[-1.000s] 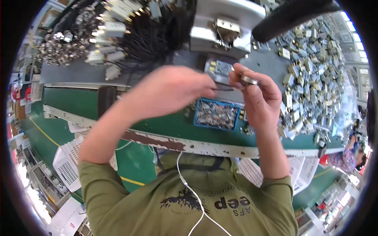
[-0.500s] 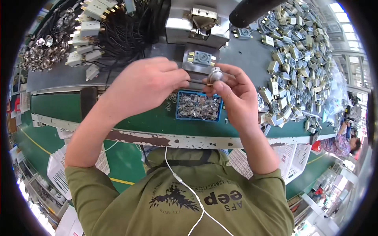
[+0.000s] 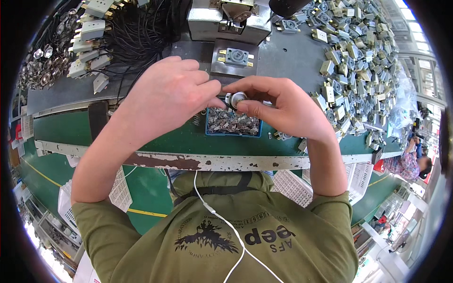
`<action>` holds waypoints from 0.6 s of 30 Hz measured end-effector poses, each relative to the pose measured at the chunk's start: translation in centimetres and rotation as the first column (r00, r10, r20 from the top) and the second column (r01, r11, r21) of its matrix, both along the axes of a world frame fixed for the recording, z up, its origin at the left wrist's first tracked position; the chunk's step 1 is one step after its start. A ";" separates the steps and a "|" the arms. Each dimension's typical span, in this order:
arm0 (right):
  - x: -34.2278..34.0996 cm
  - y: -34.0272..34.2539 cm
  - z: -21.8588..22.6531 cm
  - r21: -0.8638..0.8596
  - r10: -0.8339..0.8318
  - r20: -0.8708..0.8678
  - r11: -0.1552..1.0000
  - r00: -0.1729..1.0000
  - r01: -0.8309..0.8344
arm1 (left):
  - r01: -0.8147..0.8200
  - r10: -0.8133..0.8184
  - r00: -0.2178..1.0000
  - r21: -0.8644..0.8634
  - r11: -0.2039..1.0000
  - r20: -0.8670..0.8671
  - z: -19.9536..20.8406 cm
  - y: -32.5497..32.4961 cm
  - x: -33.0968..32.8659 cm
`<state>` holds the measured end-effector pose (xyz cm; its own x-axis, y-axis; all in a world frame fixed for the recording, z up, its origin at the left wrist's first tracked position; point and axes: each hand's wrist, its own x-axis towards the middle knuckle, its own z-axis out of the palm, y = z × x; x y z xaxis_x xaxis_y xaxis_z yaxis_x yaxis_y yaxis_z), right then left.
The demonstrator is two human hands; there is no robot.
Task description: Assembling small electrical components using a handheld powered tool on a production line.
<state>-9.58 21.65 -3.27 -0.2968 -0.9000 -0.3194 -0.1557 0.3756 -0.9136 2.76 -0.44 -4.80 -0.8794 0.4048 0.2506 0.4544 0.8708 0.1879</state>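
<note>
In front of me my right hand pinches a round silver metal part between thumb and fingers, its domed side toward the thumb. Just left of it, my left hand is closed, its thumb and forefinger pressed together close to the part. What those left fingers grip is hidden from view. Past both hands, a grey block with brass tabs lies on a metal plate before a steel machine. Below the round part sits a blue tray full of small metal pieces, partly covered by the hands.
Grey blocks with brass tabs are heaped on the right. At the back left are black cords, white blocks and silver metal cups. A dark cylinder hangs over the back. The table's worn edge runs before me.
The round silver part has been turned and brought left, closer to my left fingers. My right hand has rolled over it. The thin dark cord seen between the hands is now hidden.
</note>
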 end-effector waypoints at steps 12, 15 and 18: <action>0.6 0.8 -4.3 -0.305 -0.400 -0.629 0.916 0.667 0.262 | -0.032 -0.017 0.989 0.319 0.947 0.149 0.4 0.4 -0.4; 0.2 1.3 -4.2 -0.319 -0.451 -0.482 0.889 0.751 0.329 | -0.268 0.113 0.938 0.475 0.838 0.329 2.5 -0.6 -2.6; -0.3 1.5 -3.8 -0.367 -0.487 -0.379 0.860 0.787 0.355 | -0.323 0.135 0.909 0.462 0.826 0.395 2.2 -0.8 -4.9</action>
<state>-9.83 23.18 -7.02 -0.7145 -0.6783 0.1713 -0.4500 0.2580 -0.8550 -2.18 -1.24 -2.62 -0.9962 0.0787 0.0386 0.0818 0.6774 0.7311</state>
